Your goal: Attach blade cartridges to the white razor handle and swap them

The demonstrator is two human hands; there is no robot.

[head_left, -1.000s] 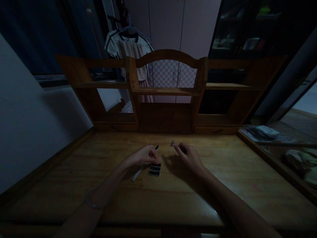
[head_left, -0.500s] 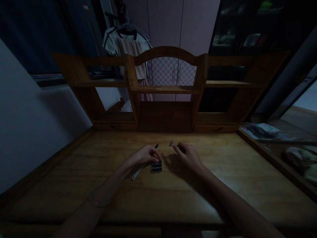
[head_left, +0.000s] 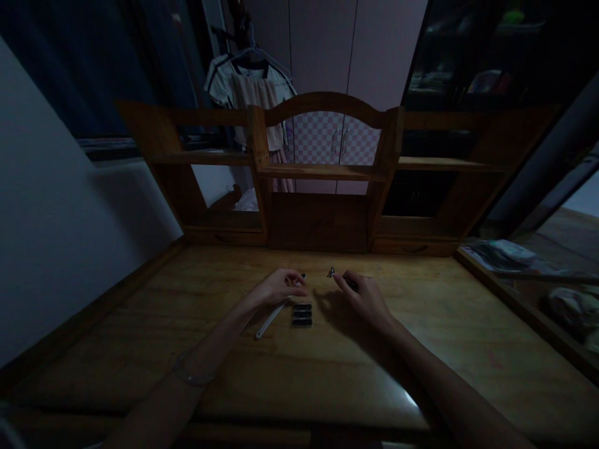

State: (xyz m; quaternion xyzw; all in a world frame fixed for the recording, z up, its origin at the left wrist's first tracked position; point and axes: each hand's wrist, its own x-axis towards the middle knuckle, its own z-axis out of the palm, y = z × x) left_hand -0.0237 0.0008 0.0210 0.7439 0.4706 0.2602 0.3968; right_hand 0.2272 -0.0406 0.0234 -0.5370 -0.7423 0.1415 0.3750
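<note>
My right hand (head_left: 367, 299) is closed around the dark handle of what looks like a razor, its shiny metal head (head_left: 331, 272) sticking out past the fingertips. My left hand (head_left: 283, 287) hovers over the desk with loosely curled fingers and a gap at the thumb; I make out nothing held. Just below it lies a small clear case (head_left: 302, 316) with dark bars in rows, which look like blade cartridges. A slim white stick (head_left: 271, 321) with a hole in its near end runs slantwise under the left hand. Its dark tip (head_left: 304, 276) shows beyond the fingers.
The wooden desk (head_left: 224, 374) is dimly lit. A wooden shelf unit (head_left: 318, 171) rises along its back edge, and a white wall (head_left: 93, 231) borders the left. Past the right edge lie cloth and plastic-wrapped items (head_left: 512, 252).
My left hand has lifted off the case and shifted back, leaving the whole case in sight. The right hand keeps its hold on the razor. The view has shifted slightly.
</note>
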